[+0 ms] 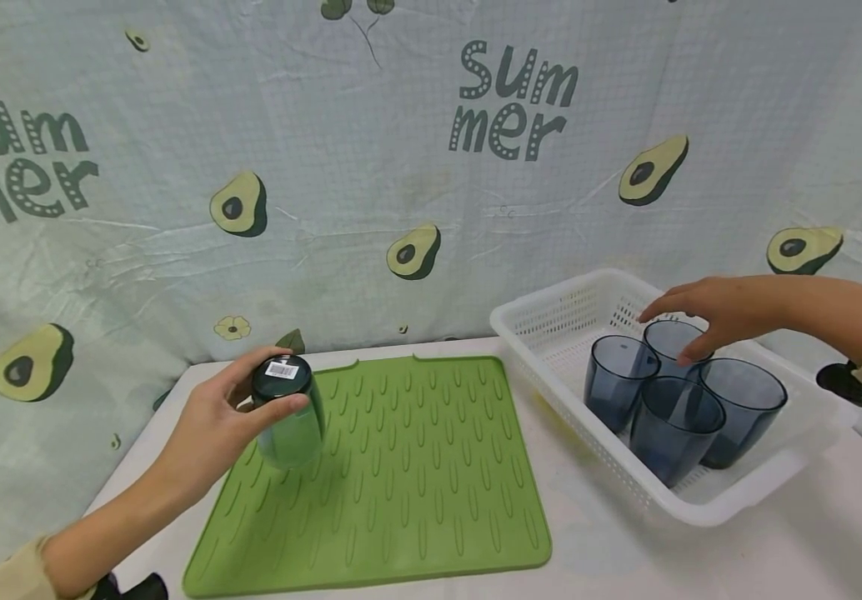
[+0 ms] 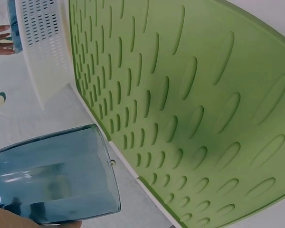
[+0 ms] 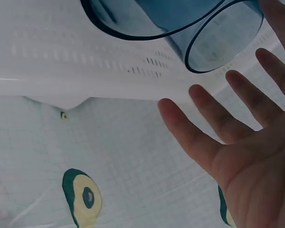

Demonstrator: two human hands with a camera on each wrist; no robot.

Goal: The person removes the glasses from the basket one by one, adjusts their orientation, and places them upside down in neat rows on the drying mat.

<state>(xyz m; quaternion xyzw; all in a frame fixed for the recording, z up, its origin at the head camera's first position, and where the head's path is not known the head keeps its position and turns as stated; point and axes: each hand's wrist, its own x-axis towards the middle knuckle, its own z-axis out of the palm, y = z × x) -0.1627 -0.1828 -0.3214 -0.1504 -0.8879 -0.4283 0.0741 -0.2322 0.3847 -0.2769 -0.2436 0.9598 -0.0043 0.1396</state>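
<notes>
My left hand [image 1: 213, 425] grips a blue-tinted drinking glass [image 1: 292, 437] turned upside down, its base with a white barcode label [image 1: 281, 370] facing up. The glass hangs over the left part of a green ridged drying mat [image 1: 416, 475]. In the left wrist view, the open rim of this glass [image 2: 52, 175] points toward the mat. Over a white plastic basket [image 1: 579, 407], my right hand [image 1: 734, 310] reaches in among several upright blue glasses [image 1: 674, 437]. Its fingers are spread, fingertips near the back glass [image 1: 667, 337], as the right wrist view of the hand [image 3: 249, 156] also shows.
The mat lies on a white table [image 1: 573, 533], left of the basket. A pale curtain [image 1: 341, 167] with avocado prints and lettering hangs right behind the table. The basket has perforated walls and stands at an angle on the right, its back end close to the curtain.
</notes>
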